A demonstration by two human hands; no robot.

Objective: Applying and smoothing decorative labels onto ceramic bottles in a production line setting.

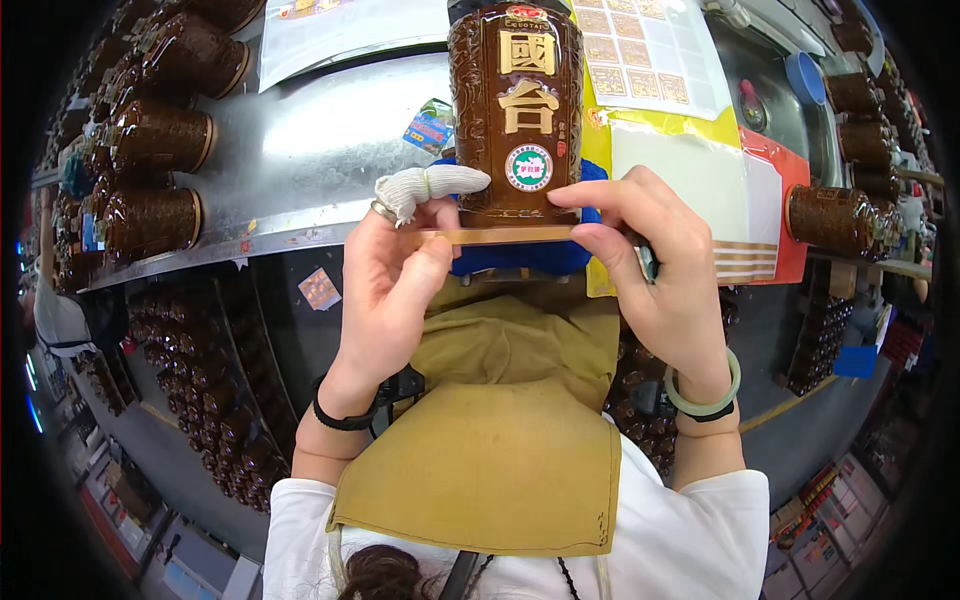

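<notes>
Brown glazed ceramic bottle (pixel 515 110) w/ gold characters and a round green seal stands upright at the front edge of the steel workbench (pixel 300 150), on a blue pad (pixel 520 258). Left hand (pixel 395 270), index finger bandaged, and right hand (pixel 655 265) pinch a thin gold strip (pixel 500 236) along the bottle's base, fingers closed on its ends. Step in hand: prob. fitting the strip; next needs even pressing. More brown bottles (pixel 150 135) lie sideways at the bench's left edge; contents not visible.
</notes>
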